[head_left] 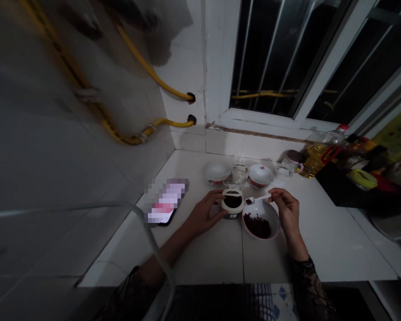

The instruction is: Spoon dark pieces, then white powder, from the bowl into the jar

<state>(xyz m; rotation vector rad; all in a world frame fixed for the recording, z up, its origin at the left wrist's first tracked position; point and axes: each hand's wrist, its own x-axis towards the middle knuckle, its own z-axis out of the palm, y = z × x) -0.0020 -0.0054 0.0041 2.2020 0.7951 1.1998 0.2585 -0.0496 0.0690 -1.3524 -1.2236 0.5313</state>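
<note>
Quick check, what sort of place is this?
Probably a kitchen: there's a bottle of what looks like cooking oil, a bowl of dark bits and a white tiled counter.

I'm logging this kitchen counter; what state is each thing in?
White-rimmed jar: open, dark contents showing
White spoon: held, dark contents in scoop
Front bowl: upright, dark red bits inside
Left hand: holding the jar
Right hand: holding the spoon
Phone: screen lit
Oil bottle: upright, red cap on, partly filled
Rear right bowl: upright
</note>
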